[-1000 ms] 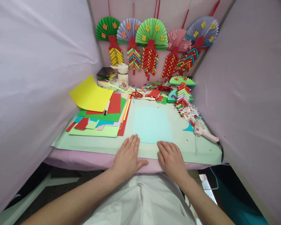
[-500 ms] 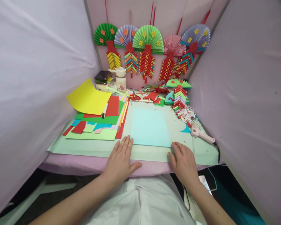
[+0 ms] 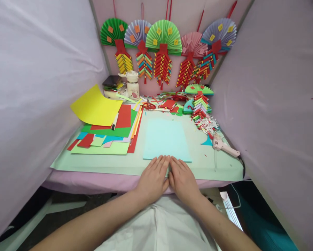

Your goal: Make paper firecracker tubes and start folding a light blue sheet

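Observation:
A light blue sheet of paper (image 3: 166,139) lies flat on the pale green table cover, its near edge just in front of me. Side by side at the middle of that edge, my left hand (image 3: 154,177) and my right hand (image 3: 182,177) rest palms down. Their fingers are stretched out, and the fingertips reach the paper's near edge. The two index fingers nearly touch, and so do the thumbs. Neither hand grips anything.
Left of the sheet lies a stack of coloured paper (image 3: 101,148) topped by a curled yellow sheet (image 3: 96,108). Red scissors (image 3: 149,106) lie behind among scraps. A glue gun (image 3: 225,146) sits at the right, near paper shreds (image 3: 208,124). Paper fans (image 3: 163,36) hang on the back wall.
Both hands have moved inward from the sheet's near corners and now meet at the middle of its front edge. The blue sheet stays flat, and the view has shifted slightly.

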Tool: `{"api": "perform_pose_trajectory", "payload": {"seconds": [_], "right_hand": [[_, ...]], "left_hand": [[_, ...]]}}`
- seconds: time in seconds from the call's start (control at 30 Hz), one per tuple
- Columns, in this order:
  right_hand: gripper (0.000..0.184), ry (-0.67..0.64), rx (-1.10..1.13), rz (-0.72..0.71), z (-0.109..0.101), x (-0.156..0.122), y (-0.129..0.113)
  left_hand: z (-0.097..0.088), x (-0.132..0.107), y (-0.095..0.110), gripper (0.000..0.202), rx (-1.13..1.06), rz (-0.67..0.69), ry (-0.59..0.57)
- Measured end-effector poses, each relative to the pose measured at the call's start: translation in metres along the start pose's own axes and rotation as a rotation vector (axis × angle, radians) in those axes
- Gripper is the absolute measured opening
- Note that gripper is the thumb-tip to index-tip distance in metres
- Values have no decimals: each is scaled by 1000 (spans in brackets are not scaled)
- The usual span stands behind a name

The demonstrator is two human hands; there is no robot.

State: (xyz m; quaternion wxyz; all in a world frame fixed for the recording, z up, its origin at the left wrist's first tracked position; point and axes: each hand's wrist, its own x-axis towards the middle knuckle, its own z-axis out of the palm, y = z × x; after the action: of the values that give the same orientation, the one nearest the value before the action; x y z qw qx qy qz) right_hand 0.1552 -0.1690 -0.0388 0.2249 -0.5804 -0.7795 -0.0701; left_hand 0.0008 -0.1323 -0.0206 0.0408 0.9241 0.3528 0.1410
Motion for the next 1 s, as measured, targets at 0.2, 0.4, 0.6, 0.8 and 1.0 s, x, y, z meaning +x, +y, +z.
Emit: {"api": "perform_pose_trajectory", "payload": {"seconds": [0.2,0.4,0.6,0.8,1.0], "right_hand": [[47,-25,-47,18,-7,-5,4],[48,9,-131,123,-13,-30,33],[44,44,-101,166,-14,-38,41],[33,31,-9,126,-24,-24,52],[25,55,22,-23,-27,8,54]], "left_hand": [[-1,-12,-13,65,44,16,40],[-8,-30,-37,67,106,-61,68],[-8,-34,-41,66,115,-73,83],[-19,-27,-40,60,47,-69,88],[-27,6,-37,33,-6,-57,90]]}}
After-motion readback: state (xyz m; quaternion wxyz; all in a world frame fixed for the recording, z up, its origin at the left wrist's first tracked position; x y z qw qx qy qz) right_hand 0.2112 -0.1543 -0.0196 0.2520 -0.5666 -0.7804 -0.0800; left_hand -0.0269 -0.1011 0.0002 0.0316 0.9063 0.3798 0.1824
